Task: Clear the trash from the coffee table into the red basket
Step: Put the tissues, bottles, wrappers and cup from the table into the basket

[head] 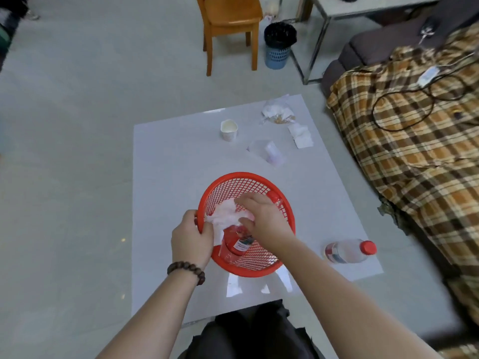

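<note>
The red mesh basket (255, 183) sits on the white coffee table (166, 177). My left hand (190, 237) grips its left rim. My right hand (261, 216) is inside the basket, its fingers spread over a crumpled white tissue (224, 216). A clear bottle with a red label (239, 243) lies in the basket under my hands. On the table lie a second bottle with a red cap (348, 251), a paper cup (229, 129), a plastic wrapper (270, 152), a flat tissue (300, 134) and a crumpled bag with crumbs (278, 111).
A sofa under a plaid blanket (414, 141) runs along the table's right side. Beyond the table stand a wooden chair (230, 29), a blue bin with a black liner (278, 45) and a metal-legged table (321, 35). Grey floor lies to the left.
</note>
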The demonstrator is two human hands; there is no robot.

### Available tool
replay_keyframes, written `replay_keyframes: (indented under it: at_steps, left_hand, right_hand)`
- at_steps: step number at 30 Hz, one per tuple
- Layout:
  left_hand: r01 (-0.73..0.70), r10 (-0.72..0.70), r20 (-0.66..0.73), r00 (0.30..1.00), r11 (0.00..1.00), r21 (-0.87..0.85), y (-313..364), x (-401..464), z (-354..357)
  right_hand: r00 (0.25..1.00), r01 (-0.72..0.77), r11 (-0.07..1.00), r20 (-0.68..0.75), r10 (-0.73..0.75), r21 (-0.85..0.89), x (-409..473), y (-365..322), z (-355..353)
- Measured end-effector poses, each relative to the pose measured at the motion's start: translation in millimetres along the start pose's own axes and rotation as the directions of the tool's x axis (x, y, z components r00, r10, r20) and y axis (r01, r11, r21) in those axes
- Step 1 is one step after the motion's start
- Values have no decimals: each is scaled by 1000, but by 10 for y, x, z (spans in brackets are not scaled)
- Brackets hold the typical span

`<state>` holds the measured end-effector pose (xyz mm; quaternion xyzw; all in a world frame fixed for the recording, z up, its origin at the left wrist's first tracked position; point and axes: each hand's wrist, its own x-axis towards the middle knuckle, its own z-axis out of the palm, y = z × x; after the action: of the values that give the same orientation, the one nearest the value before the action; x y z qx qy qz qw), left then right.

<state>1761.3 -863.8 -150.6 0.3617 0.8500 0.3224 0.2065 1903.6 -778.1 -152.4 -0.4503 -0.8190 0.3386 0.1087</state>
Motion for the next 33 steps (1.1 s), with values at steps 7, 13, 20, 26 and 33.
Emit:
replay_keyframes:
  at_steps: [7,13,20,26,33]
  left_hand:
    - [-5,2,63,998,999,43,26,-34,131]
    - [29,-33,64,997,998,63,133,-222,374]
    - [103,-101,-32,994,992,76,261,-636,672]
    - [156,-155,-66,986,988,3,418,-960,834]
    - [111,-113,-44,993,993,-38,684,-1038,849]
  right_hand:
    - [855,-353,935,-389,343,48,-841,847,-687]
    - [765,-637,769,-166,622,-54,-1342,1783,-699]
    - [823,-537,834,-137,551,128,-1385,2183,-482]
    - [776,-352,892,-445,447,283,-1356,1932,-1228]
    - [819,128,916,-562,119,381,-1310,908,-1981]
